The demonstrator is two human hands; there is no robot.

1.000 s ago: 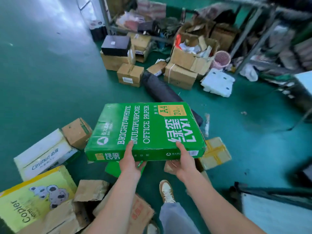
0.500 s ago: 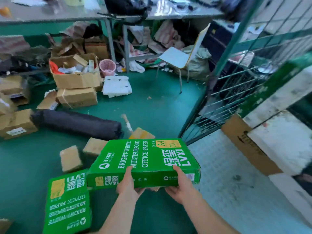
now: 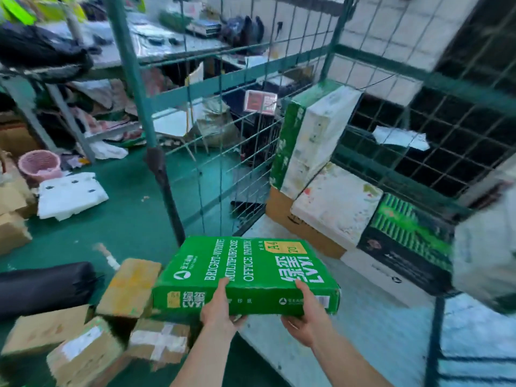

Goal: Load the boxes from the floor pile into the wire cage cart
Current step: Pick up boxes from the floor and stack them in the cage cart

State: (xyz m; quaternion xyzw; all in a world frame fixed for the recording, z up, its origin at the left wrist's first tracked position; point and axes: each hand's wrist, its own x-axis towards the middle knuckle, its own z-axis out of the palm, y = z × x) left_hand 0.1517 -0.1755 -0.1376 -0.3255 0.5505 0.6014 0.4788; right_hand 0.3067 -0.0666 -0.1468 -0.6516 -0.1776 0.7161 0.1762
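I have both hands on the green office-paper box [image 3: 251,272], which is held flat and level in the air, not resting on anything. My left hand [image 3: 220,311] clamps the near edge left of the middle, thumb on the lid and fingers curled underneath. My right hand [image 3: 307,317] grips the same edge further right in the same way. The box sits at the near left corner of the wire cage cart [image 3: 391,65]: its right part is over the cart's pale floor [image 3: 363,317] and its left part is over the pile on the green floor [image 3: 125,219]. Far inside the cart, a green-and-white box [image 3: 312,135] stands on end and tilts against the left mesh wall. A flat white box [image 3: 335,205] lies just right of it, on top of a brown carton [image 3: 282,213]. A dark green-and-black box [image 3: 405,247] touches the white one on its right side. Near left, below my left forearm, lie a plain cardboard box [image 3: 128,286], a taped box [image 3: 159,342] and a labelled carton [image 3: 83,356], close together. A black roll [image 3: 42,286] lies left of them. Far left, a pink basket [image 3: 39,163] stands beside a white foam sheet [image 3: 69,194]. The right edge of the view is too blurred to read.
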